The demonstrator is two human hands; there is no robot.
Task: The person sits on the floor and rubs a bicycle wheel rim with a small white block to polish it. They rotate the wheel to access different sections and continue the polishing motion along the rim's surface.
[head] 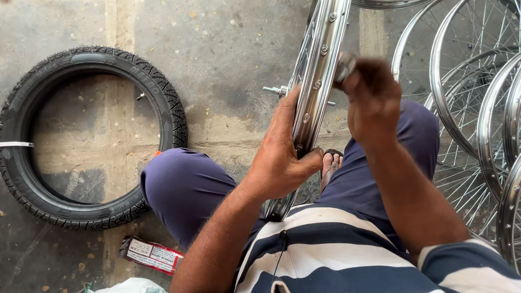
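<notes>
Chrome gleams along the spoked wheel rim (321,46) that we hold upright between our knees, running from our lap toward 12 o'clock. Our left hand (284,153) wraps the rim's lower stretch, fingers curled around its edge and thumb pressed across. Our right hand (370,96) sits at 1 o'clock, fingers bunched and pinching a small metal tool (344,65) against the rim's inner face, seemingly at a spoke nipple. We judge the step to be spoke tightening; the next move calls for a steady rim and a short turn. At 3 o'clock finished wheels (513,102) lean stacked; a black tyre (90,137) lies at 9 o'clock.
</notes>
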